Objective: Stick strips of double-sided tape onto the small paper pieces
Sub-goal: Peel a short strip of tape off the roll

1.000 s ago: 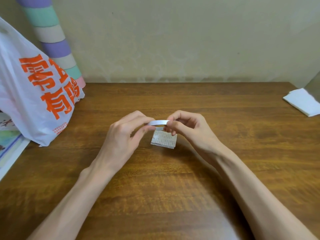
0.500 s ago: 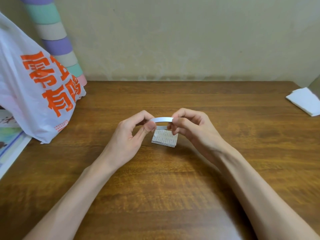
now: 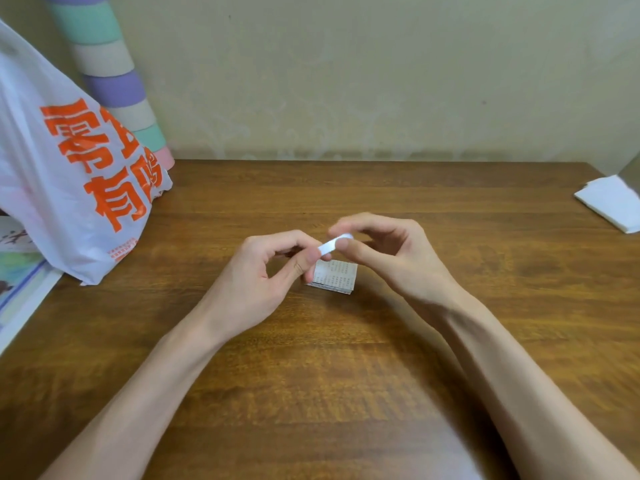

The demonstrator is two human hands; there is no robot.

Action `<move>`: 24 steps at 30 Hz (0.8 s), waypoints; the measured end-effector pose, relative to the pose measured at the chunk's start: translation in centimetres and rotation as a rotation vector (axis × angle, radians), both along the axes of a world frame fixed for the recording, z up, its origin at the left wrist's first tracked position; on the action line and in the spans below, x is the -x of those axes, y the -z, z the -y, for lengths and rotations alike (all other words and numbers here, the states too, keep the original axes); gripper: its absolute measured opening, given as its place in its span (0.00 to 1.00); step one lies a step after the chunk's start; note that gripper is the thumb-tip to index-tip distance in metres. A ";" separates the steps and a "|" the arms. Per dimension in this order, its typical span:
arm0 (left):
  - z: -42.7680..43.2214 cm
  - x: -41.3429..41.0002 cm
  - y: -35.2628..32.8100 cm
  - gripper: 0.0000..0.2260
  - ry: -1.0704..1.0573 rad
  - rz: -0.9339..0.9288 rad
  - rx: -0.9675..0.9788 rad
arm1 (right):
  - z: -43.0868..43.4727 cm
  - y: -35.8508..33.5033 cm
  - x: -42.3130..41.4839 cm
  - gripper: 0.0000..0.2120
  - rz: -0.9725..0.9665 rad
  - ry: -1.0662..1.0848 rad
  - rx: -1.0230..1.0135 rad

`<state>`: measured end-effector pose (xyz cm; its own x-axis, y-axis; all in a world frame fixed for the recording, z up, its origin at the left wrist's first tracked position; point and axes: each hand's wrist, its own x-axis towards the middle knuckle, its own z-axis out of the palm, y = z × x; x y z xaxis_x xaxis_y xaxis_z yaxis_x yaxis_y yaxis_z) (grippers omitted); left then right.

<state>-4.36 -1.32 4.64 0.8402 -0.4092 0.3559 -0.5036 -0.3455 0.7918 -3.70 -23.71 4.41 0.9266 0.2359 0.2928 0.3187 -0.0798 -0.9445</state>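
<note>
A short white strip of double-sided tape (image 3: 329,246) hangs just above the middle of the wooden table (image 3: 346,358). My left hand (image 3: 256,285) pinches its lower left end between thumb and forefinger. My right hand (image 3: 391,258) pinches the upper right end, thumb on top. The strip slants up to the right and is blurred. Directly beneath it lies a small stack of printed paper pieces (image 3: 334,277) flat on the table, its left edge partly hidden by my left thumb.
A white plastic bag (image 3: 69,174) with orange characters stands at the left, against a pastel striped roll (image 3: 114,81) leaning on the wall. Printed sheets (image 3: 17,282) lie under the bag at the left edge. A folded white paper (image 3: 613,206) sits at the far right.
The strip was level between both hands; now it slants, the right end raised and the hands drawn closer together. The paper stack has not moved.
</note>
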 end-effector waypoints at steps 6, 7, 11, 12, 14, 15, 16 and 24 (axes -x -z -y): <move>0.7 0.2 0.6 0.06 -0.198 0.145 0.011 | -2.5 1.8 0.2 0.08 0.225 0.310 0.058; 0.8 0.2 0.6 0.06 -0.221 0.187 -0.017 | -2.9 2.2 0.3 0.10 0.257 0.315 0.075; 0.4 0.0 0.9 0.10 -0.232 0.274 -0.066 | -3.7 3.1 0.5 0.13 0.393 0.367 0.162; 0.3 -0.1 1.0 0.10 -0.227 0.295 -0.079 | -3.9 3.3 0.6 0.13 0.392 0.379 0.161; 0.2 -0.2 1.1 0.10 -0.213 0.324 -0.102 | -4.1 3.4 0.7 0.12 0.375 0.389 0.129; 0.2 -0.3 1.2 0.11 -0.208 0.333 -0.112 | -4.1 3.4 0.7 0.11 0.365 0.390 0.112; 0.1 -0.3 1.3 0.11 -0.206 0.340 -0.118 | -4.2 3.3 0.8 0.10 0.350 0.385 0.097; -0.1 -0.6 1.7 0.11 -0.192 0.399 -0.171 | -3.9 2.4 0.9 0.08 0.197 0.303 0.033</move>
